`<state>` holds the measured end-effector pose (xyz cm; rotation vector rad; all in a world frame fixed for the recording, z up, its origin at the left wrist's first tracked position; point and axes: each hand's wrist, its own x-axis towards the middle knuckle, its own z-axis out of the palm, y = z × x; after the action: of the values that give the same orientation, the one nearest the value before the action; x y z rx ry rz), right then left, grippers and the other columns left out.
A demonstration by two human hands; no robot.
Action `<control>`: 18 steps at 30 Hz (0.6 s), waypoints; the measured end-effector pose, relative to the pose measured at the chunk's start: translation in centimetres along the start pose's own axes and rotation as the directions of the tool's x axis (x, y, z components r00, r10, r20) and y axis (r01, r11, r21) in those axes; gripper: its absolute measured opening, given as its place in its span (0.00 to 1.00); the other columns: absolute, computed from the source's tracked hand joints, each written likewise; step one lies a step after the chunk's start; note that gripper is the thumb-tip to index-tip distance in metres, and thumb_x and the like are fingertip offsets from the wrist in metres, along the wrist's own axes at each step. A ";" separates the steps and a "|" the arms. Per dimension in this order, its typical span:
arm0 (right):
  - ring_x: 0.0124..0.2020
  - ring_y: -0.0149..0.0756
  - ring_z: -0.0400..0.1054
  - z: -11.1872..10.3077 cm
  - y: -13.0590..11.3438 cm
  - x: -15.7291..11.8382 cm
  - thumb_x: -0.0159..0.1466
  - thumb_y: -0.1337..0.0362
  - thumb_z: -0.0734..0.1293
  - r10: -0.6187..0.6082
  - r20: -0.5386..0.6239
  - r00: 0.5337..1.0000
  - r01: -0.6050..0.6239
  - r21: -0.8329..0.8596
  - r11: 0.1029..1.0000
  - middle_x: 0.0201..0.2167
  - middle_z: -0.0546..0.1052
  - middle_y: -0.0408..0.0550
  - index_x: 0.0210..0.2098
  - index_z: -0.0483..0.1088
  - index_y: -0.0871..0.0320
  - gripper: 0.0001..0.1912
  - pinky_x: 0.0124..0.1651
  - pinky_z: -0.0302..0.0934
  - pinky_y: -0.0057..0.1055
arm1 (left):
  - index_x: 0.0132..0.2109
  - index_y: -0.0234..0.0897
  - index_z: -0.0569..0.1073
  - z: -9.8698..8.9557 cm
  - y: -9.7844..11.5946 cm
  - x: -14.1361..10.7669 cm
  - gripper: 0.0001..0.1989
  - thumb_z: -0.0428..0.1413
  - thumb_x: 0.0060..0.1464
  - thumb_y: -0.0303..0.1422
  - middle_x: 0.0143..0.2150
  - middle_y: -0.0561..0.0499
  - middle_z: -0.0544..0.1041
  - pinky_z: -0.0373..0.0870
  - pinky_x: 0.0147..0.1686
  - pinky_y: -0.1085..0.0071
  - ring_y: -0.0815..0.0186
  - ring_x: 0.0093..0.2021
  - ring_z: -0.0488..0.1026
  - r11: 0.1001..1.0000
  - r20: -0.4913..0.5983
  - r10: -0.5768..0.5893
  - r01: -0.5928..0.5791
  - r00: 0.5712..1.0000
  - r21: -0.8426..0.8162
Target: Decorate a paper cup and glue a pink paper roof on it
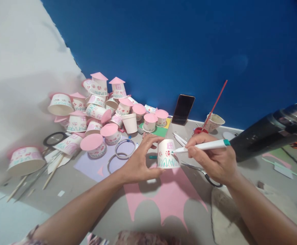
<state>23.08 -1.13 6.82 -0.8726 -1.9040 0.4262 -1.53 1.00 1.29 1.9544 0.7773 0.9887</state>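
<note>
Upside down in my left hand [143, 161] is a white paper cup [167, 154], gripped at its left side between thumb and fingers. Drawn on it are a pink window, red flowers and a green zigzag band along the bottom. My right hand [212, 158] is closed around a white marker [205, 145] with a green end. The marker's green tip is at the cup's right side, by the red flowers; whether it touches cannot be made out. Below the cup lies a pink paper sheet [168, 190] with rounded pieces cut out of it.
Several decorated cups with pink paper tops [92, 141] are piled at left. Scissors [205, 175] lie near my right hand. A phone [183, 109] leans on the blue wall. At right a dark flask [265, 136] stands tilted in view, beside a cup [214, 121] with a red stick.
</note>
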 end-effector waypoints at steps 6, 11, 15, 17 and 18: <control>0.21 0.29 0.67 0.2 -0.2 0.1 0.69 0.65 0.67 0.020 0.057 0.998 -0.020 -0.002 1.000 0.25 0.78 0.44 0.32 0.75 0.56 0.08 0.23 0.60 0.26 | 0.64 0.49 0.65 -0.1 -0.1 0.0 0.39 0.67 0.46 0.28 0.63 0.44 0.67 0.71 0.63 0.49 0.48 0.66 0.65 1.000 0.004 0.009 -0.009 1.000 -0.008; 0.21 0.29 0.68 0.1 -0.1 0.1 0.68 0.69 0.67 0.005 0.047 0.999 -0.005 -0.003 1.000 0.26 0.78 0.43 0.33 0.75 0.56 0.07 0.23 0.60 0.25 | 0.65 0.50 0.66 0.0 -0.2 0.0 0.39 0.68 0.47 0.29 0.63 0.44 0.66 0.71 0.63 0.48 0.46 0.67 0.64 0.999 0.005 -0.005 0.005 1.000 -0.033; 0.21 0.28 0.68 0.0 -0.1 0.1 0.68 0.69 0.68 -0.003 0.020 1.000 0.004 -0.021 1.000 0.25 0.78 0.41 0.33 0.76 0.56 0.07 0.24 0.61 0.24 | 0.65 0.50 0.66 0.0 -0.1 0.0 0.39 0.68 0.47 0.29 0.63 0.44 0.65 0.71 0.63 0.48 0.47 0.67 0.64 1.000 0.011 -0.005 0.006 1.000 -0.026; 0.21 0.28 0.69 0.1 0.0 0.1 0.68 0.69 0.68 -0.007 0.027 1.000 0.008 -0.022 1.000 0.25 0.78 0.41 0.33 0.75 0.56 0.07 0.24 0.61 0.24 | 0.64 0.50 0.66 0.0 -0.1 0.0 0.39 0.68 0.47 0.29 0.62 0.44 0.65 0.71 0.63 0.48 0.47 0.66 0.64 1.000 0.018 -0.008 0.008 1.000 -0.027; 0.21 0.28 0.69 0.1 0.0 0.1 0.68 0.69 0.68 -0.004 0.032 0.999 0.005 -0.023 1.000 0.25 0.78 0.41 0.33 0.75 0.56 0.07 0.24 0.61 0.24 | 0.64 0.50 0.66 0.0 -0.1 0.0 0.39 0.68 0.47 0.29 0.62 0.44 0.66 0.71 0.63 0.48 0.46 0.66 0.64 1.000 0.020 -0.008 0.009 1.000 -0.029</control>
<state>22.95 -1.07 6.87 -0.8813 -1.9430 0.4180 -1.52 1.06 1.22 1.9316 0.7551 0.9688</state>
